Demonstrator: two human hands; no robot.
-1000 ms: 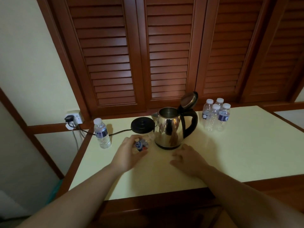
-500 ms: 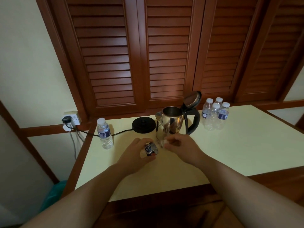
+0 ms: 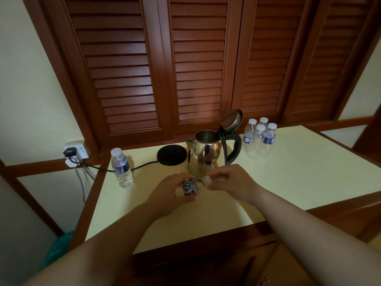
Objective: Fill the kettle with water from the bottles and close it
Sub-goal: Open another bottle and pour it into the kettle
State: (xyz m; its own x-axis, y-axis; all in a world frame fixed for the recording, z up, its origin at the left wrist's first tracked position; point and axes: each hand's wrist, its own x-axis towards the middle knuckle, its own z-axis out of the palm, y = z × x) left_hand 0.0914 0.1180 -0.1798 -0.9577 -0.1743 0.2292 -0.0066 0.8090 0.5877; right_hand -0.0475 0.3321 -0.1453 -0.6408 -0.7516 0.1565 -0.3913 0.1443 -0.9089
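A steel kettle (image 3: 206, 154) with a black handle stands on the pale yellow table (image 3: 288, 172), its lid (image 3: 232, 120) hinged up and open. In front of it my left hand (image 3: 169, 196) grips a small water bottle (image 3: 190, 187) with a blue label, tilted on its side. My right hand (image 3: 228, 180) pinches the bottle's white cap (image 3: 206, 179). A full bottle (image 3: 122, 168) stands upright at the table's left edge. Several more bottles (image 3: 258, 137) are grouped to the right of the kettle.
The kettle's black base (image 3: 172, 155) lies left of the kettle, its cord running to a wall socket (image 3: 77, 151). Brown louvred shutters (image 3: 198, 65) rise behind the table. A dark wooden rim edges the table's front and left.
My left hand lifted the bottle off the table and tilted it. My right hand rose from the tabletop and closed on the bottle's cap.
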